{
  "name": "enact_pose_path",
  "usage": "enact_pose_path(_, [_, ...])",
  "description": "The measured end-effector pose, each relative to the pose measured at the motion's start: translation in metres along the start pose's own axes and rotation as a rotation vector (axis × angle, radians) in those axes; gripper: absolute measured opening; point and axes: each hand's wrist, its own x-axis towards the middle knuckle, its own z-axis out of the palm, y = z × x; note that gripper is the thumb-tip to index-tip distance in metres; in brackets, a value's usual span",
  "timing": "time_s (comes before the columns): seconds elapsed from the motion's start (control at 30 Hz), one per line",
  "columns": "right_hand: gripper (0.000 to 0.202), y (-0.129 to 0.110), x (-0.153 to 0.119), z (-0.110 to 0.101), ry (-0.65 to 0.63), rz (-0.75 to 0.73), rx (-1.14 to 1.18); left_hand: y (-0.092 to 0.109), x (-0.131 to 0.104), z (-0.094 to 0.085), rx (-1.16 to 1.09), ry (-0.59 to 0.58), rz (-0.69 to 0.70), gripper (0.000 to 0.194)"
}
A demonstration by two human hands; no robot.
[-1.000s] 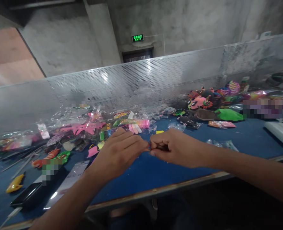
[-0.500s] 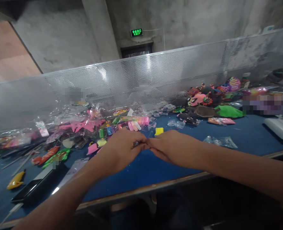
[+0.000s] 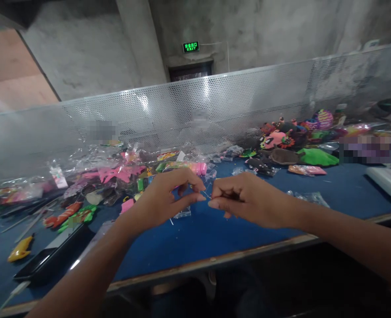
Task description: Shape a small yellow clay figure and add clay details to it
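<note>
Between the fingertips of both hands runs a thin, pale thread-like strand (image 3: 207,194), too small to make out well. My left hand (image 3: 169,194) pinches near its left end, thumb and forefinger close together. On the other side my right hand (image 3: 240,198) is closed in a pinch, its fingers curled. A small gap separates the two hands, which are above the blue table (image 3: 202,238). Below my left hand lies a small clear plastic piece (image 3: 182,213). A pink clay block (image 3: 127,206) sits just left of that hand.
Pink star-shaped pieces (image 3: 121,173) and plastic bags fill the back left. A black tray (image 3: 54,254) and a yellow piece (image 3: 20,249) lie at left. Colourful figures (image 3: 276,139), a green piece (image 3: 317,156) and a white box (image 3: 389,181) are at right. A perforated screen (image 3: 245,97) stands behind.
My hands have moved from touching to slightly apart, with the thin strand now showing between them. The clear plastic piece below my left hand has come into view. The yellow block is now hidden.
</note>
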Motion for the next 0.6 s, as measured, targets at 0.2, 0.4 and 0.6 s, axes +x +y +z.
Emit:
enact_pose_path(0.2, [0.028,-0.005,-0.003,0.005,-0.038,0.065,0.254,-0.003,-0.006,0.007,0.212,0.170,0.428,0.006])
enact_pose_path(0.4, [0.024,-0.009,-0.007,0.010,-0.038,0.051,0.124,-0.004,-0.012,0.002,0.426,0.081,0.553,0.013])
enact_pose_path(0.6, [0.022,-0.007,-0.012,0.011,-0.030,-0.087,-0.168,0.005,-0.009,-0.001,0.398,-0.069,0.524,0.014])
